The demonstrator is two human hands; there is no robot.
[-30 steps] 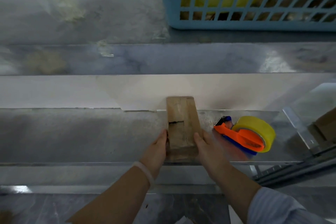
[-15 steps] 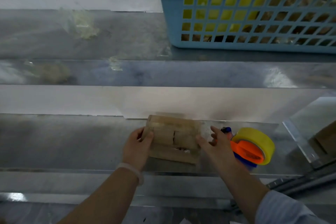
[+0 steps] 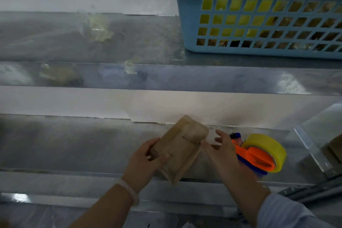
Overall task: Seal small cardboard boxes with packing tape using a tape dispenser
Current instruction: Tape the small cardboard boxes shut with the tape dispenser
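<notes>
The grey metal table [image 3: 74, 144] runs in stepped shelves from left to right across everything in front of me. Far right on it stands one light-blue plastic lattice basket [image 3: 188, 24], with at least two yellow rolls showing over its rim; how many more lie inside I cannot tell.

The one small brown cardboard box [image 3: 181, 146] is near me, right of centre, lifted off the table and tilted so its far end points far and to the right. It is a flat oblong. Its top face carries a thin dark seam line, and the far end looks paler and a little glossy.

Just right of the box, one orange-and-blue tape dispenser [image 3: 257, 155] lies on the table, loaded with a single yellow roll.

My left hand [image 3: 142, 159] grips the box's near left end, thumb curled over the top face and fingers underneath. My right hand [image 3: 222, 152] is at the box's right edge, thumb touching it, fingers spread loosely and clasping nothing, just in front of the dispenser.

One pale band [image 3: 127, 189] circles my left wrist.
</notes>
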